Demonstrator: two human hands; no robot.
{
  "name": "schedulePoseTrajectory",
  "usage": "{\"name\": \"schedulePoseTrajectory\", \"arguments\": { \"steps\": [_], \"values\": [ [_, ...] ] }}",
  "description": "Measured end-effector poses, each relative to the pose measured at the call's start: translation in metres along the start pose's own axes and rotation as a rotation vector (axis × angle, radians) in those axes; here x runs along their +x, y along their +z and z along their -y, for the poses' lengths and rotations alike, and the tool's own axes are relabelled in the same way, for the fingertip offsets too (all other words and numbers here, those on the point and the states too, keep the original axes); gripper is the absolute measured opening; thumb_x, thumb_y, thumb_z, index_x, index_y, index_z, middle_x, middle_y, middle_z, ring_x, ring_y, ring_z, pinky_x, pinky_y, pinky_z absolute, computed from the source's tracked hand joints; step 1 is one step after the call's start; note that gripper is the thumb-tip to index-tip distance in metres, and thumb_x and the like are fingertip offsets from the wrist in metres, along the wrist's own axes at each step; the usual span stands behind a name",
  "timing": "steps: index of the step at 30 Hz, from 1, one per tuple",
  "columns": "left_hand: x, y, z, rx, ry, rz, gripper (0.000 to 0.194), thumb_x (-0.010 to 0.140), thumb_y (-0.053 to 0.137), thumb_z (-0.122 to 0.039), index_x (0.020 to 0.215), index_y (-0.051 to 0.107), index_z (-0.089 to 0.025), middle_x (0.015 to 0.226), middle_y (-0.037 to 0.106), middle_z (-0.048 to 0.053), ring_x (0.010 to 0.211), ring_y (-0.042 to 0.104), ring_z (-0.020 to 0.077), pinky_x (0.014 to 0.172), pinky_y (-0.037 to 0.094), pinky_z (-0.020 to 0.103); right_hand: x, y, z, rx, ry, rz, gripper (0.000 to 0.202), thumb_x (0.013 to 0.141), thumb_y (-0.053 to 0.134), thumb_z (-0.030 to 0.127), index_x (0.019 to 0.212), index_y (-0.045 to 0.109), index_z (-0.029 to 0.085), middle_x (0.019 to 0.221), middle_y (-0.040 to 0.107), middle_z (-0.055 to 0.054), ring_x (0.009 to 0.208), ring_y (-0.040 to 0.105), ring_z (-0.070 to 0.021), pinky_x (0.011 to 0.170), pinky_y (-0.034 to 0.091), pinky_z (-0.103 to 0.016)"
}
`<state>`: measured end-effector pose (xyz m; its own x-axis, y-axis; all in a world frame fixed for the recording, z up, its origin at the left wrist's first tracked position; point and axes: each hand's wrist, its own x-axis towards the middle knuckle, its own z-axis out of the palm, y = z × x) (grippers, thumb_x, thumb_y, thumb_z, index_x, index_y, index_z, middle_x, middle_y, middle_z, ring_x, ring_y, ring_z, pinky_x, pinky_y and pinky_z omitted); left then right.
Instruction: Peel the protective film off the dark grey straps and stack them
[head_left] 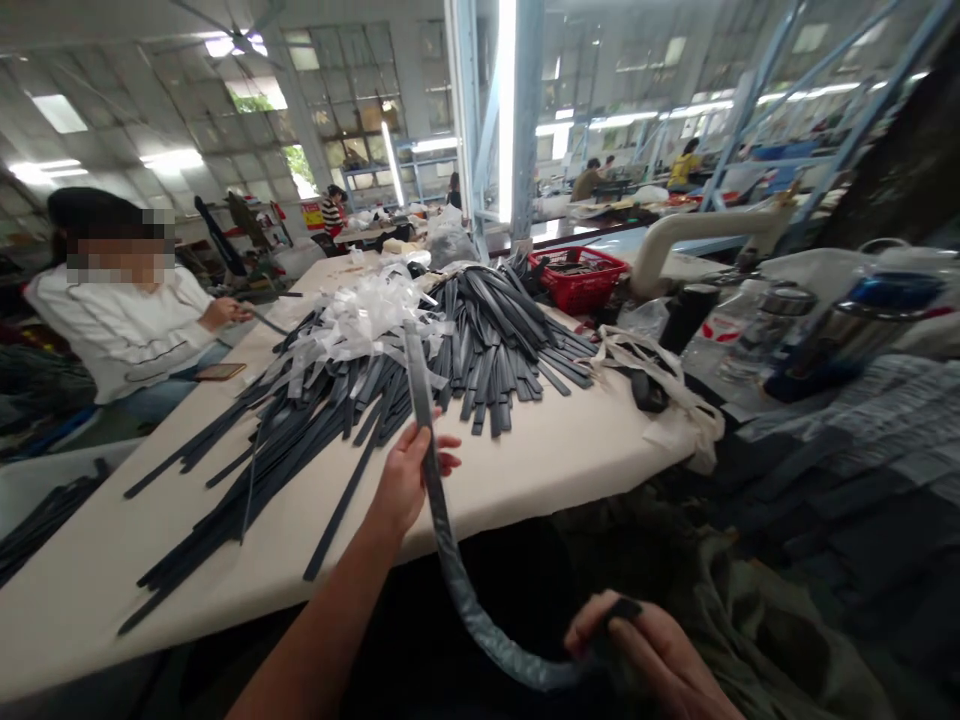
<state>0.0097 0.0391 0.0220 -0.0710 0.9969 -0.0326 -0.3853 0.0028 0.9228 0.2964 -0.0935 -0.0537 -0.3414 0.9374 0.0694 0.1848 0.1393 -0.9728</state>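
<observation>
A long dark strip (451,560) with a shiny, wrinkled surface curves between my two hands, sagging below the table's front edge. My left hand (411,470) pinches it near its upper part, thumb on top, the other fingers partly behind. My right hand (637,640), lower right and slightly blurred, is closed round the strip's other end, where a black piece shows between thumb and fingers. Past my left hand lie many dark flat strips (487,345) in a fanned pile, with a heap of white translucent strips (360,320) on top.
The cream table (480,485) stretches away to the left. On it are a red basket (577,280) and a phone (220,371). Bottles (780,320) stand at the right beside a stack of dark pieces (885,440). A person in white (135,330) sits at the left, holding a strip.
</observation>
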Motion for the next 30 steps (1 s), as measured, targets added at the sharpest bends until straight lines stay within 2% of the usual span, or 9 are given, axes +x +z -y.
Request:
{"name": "schedulePoseTrajectory", "arguments": {
  "steps": [2, 6, 9, 13, 18, 21, 23, 27, 30],
  "values": [
    [-0.017, 0.005, 0.015, 0.121, -0.079, 0.144, 0.059, 0.084, 0.067, -0.047, 0.132, 0.054, -0.015, 0.082, 0.074, 0.005, 0.059, 0.066, 0.0133, 0.057, 0.046, 0.023, 0.026, 0.002, 0.007, 0.15, -0.049, -0.057, 0.047, 0.099, 0.042, 0.054, 0.094, 0.073, 0.02, 0.11, 0.073, -0.014, 0.102, 0.068, -0.0277, 0.092, 0.055, -0.043],
    [-0.047, 0.005, 0.04, 0.33, -0.265, 0.403, 0.055, 0.089, 0.059, -0.05, 0.131, 0.055, -0.014, 0.085, 0.073, 0.007, 0.061, 0.065, 0.013, 0.058, 0.045, 0.023, 0.07, -0.016, 0.019, 0.388, -0.142, -0.134, 0.043, 0.094, 0.052, 0.058, 0.096, 0.074, 0.021, 0.154, 0.043, -0.01, 0.136, 0.046, -0.0293, 0.109, 0.041, -0.046],
    [-0.06, 0.002, 0.051, 0.422, -0.381, 0.567, 0.05, 0.092, 0.055, -0.049, 0.128, 0.057, -0.015, 0.086, 0.071, 0.005, 0.062, 0.065, 0.0122, 0.059, 0.044, 0.023, 0.09, -0.031, 0.028, 0.519, -0.203, -0.159, 0.04, 0.089, 0.059, 0.061, 0.097, 0.074, 0.025, 0.157, 0.038, -0.005, 0.143, 0.036, -0.0273, 0.111, 0.038, -0.047],
    [-0.071, 0.0, 0.061, 0.477, -0.444, 0.712, 0.047, 0.093, 0.053, -0.05, 0.126, 0.06, -0.018, 0.088, 0.069, 0.004, 0.067, 0.065, 0.0129, 0.063, 0.045, 0.024, 0.105, -0.044, 0.036, 0.622, -0.222, -0.189, 0.04, 0.086, 0.065, 0.06, 0.101, 0.074, 0.024, 0.154, 0.043, -0.006, 0.14, 0.041, -0.0282, 0.108, 0.041, -0.048],
    [-0.061, -0.002, 0.064, 0.572, -0.387, 0.717, 0.049, 0.091, 0.054, -0.054, 0.125, 0.063, -0.02, 0.112, 0.072, 0.009, 0.086, 0.069, 0.0196, 0.077, 0.051, 0.029, 0.103, -0.044, 0.044, 0.622, -0.227, -0.273, 0.039, 0.086, 0.066, 0.059, 0.096, 0.075, 0.022, 0.118, 0.072, -0.008, 0.119, 0.062, -0.0256, 0.108, 0.041, -0.046],
    [-0.047, 0.006, 0.065, 0.496, -0.218, 0.671, 0.066, 0.083, 0.062, -0.06, 0.136, 0.056, -0.02, 0.136, 0.062, 0.013, 0.122, 0.058, 0.03, 0.103, 0.046, 0.038, 0.092, -0.031, 0.056, 0.498, -0.234, -0.3, 0.035, 0.09, 0.062, 0.054, 0.098, 0.075, 0.022, 0.116, 0.073, -0.006, 0.112, 0.065, -0.0227, 0.104, 0.044, -0.041],
    [-0.04, 0.018, 0.065, 0.438, -0.105, 0.646, 0.078, 0.077, 0.067, -0.063, 0.14, 0.052, -0.019, 0.14, 0.058, 0.014, 0.131, 0.051, 0.0336, 0.109, 0.042, 0.042, 0.083, -0.018, 0.067, 0.341, -0.254, -0.277, 0.037, 0.094, 0.056, 0.053, 0.102, 0.075, 0.022, 0.118, 0.073, -0.006, 0.107, 0.067, -0.0213, 0.099, 0.047, -0.039],
    [-0.043, 0.043, 0.069, 0.555, -0.067, 0.629, 0.057, 0.074, 0.07, -0.061, 0.114, 0.072, -0.02, 0.109, 0.075, 0.009, 0.106, 0.065, 0.033, 0.095, 0.052, 0.041, 0.07, -0.001, 0.082, 0.036, -0.353, -0.256, 0.048, 0.1, 0.041, 0.056, 0.102, 0.075, 0.023, 0.11, 0.076, -0.004, 0.104, 0.069, -0.0187, 0.114, 0.032, -0.04],
    [-0.055, 0.045, 0.085, 0.619, -0.135, 0.706, 0.049, 0.074, 0.067, -0.066, 0.095, 0.078, -0.023, 0.089, 0.077, 0.005, 0.092, 0.069, 0.0308, 0.089, 0.056, 0.039, 0.062, -0.002, 0.081, 0.075, -0.346, -0.32, 0.052, 0.099, 0.04, 0.06, 0.096, 0.076, 0.022, 0.105, 0.077, -0.004, 0.099, 0.07, -0.0179, 0.115, 0.03, -0.039]
  ]
}}
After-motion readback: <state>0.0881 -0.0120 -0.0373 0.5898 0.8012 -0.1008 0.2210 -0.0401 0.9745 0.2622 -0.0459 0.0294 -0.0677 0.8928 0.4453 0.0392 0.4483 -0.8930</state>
